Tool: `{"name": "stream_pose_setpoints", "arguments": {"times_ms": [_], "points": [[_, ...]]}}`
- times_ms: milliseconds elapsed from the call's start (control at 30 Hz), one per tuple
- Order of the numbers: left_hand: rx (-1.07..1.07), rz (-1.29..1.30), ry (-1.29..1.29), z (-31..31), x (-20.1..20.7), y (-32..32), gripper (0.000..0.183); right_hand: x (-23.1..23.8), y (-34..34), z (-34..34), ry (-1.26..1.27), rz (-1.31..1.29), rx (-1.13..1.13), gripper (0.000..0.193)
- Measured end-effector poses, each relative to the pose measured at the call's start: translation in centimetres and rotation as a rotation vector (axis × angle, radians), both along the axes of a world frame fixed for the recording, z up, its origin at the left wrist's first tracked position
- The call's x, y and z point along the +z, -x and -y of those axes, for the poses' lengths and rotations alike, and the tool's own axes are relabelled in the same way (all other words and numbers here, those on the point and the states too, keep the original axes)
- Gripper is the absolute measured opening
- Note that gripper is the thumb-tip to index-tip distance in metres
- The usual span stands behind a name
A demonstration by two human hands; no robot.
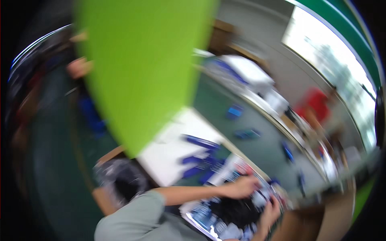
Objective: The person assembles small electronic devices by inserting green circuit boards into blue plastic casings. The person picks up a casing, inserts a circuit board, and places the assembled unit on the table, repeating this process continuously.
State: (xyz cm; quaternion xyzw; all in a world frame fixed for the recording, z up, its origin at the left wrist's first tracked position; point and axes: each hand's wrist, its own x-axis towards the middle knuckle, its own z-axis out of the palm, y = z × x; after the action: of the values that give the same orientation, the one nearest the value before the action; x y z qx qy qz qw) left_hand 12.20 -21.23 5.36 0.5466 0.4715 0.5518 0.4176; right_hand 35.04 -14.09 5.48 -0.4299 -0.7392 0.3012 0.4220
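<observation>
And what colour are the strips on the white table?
The strips look deep blue; head view shows them.

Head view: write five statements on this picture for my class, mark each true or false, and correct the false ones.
1. The left hand and right hand are far apart. False: the left hand and right hand are close together, near a black thing.
2. Dark blue pieces lie on the white table. True.
3. The sleeve on the left arm is red. False: the sleeve is grey.
4. The green panel is left of the window. True.
5. The plastic-lined box is right of both hands. False: the plastic-lined box is left of them.
</observation>
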Motion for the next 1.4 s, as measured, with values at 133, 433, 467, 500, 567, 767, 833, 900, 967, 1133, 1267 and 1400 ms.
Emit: {"name": "stream_pose_setpoints", "arguments": {"times_ms": [133,433,467,500,567,767,833,900,967,1133,1267,1400], "points": [[-0.031,0.026,0.118,-0.9,-1.8,-1.0,0.023,1.9,-0.4,3.1,0.009,0.058,-0.103,0.027],[-0.260,0.137,0.097,0.4,2.6,-2.8,0.013,-0.3,-1.5,4.6,-0.014,-0.233,-0.131,0.021],[-0.259,0.158,0.108,1.3,2.7,-2.3,0.014,-1.2,-1.3,4.7,0.027,-0.205,-0.150,0.022],[-0.218,0.129,0.149,1.7,3.0,-1.9,0.017,-1.3,-0.6,5.1,0.030,-0.228,-0.137,0.023],[-0.256,-0.119,0.264,1.7,5.1,-1.3,0.022,0.9,-1.3,6.5,0.069,0.058,-0.224,0.025],[-0.089,0.187,-0.001,2.4,3.6,-2.9,0.023,1.4,-3.2,4.8,0.081,-0.220,0.073,0.024],[0.015,0.239,-0.068,0.6,0.5,-3.2,0.017,3.6,0.0,4.2,-0.003,-0.046,0.060,0.027],[0.092,0.281,-0.156,-0.8,-0.5,-2.7,0.015,2.7,0.4,0.5,-0.153,-0.033,0.172,0.030],[0.320,0.026,-0.385,-5.3,-5.2,-2.5,0.015,5.4,2.4,1.1,-0.069,0.020,0.181,0.029],[0.280,0.044,-0.292,-2.6,-2.8,-1.5,0.023,5.2,2.4,0.9,-0.011,-0.046,0.209,0.033],[0.403,-0.035,-0.373,-3.8,-3.9,-3.2,0.029,4.7,1.2,-0.2,-0.086,-0.107,0.211,0.030],[0.273,-0.039,-0.413,-1.5,-1.9,-4.2,0.030,6.0,1.3,2.8,0.025,-0.193,0.150,0.024]]}}
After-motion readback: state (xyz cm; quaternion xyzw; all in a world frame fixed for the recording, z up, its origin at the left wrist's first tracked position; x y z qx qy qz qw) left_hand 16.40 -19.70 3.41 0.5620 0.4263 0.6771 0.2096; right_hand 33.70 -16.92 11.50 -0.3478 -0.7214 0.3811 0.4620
